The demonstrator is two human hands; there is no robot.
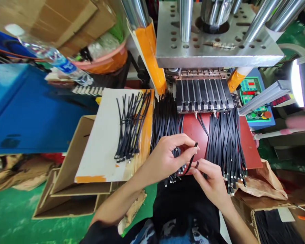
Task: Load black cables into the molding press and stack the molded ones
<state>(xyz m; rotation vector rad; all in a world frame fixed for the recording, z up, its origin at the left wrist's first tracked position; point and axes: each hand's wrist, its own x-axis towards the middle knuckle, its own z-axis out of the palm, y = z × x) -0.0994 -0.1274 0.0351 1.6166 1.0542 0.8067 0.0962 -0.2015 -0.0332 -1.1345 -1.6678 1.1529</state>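
Observation:
A short black cable [191, 163] is held between both hands, above the front edge of a red board [195, 130]. My left hand [171, 154] pinches its upper end between thumb and fingertips. Lower and to the right, my right hand [209, 178] has closed fingers around the cable's other part. Black cables with metal tips lie in a pile [225, 142] right of the hands, and another pile [166, 118] lies to the left, partly behind my left hand. Ahead stands a black ribbed metal fixture [204, 95] under the press.
A press plate [218, 61] with steel columns overhangs the fixture. A bundle of black cables [130, 127] rests on a white board [99, 145] at the left. To the right are a control panel [254, 98], a lit lamp [297, 83] and a cardboard box [251, 206].

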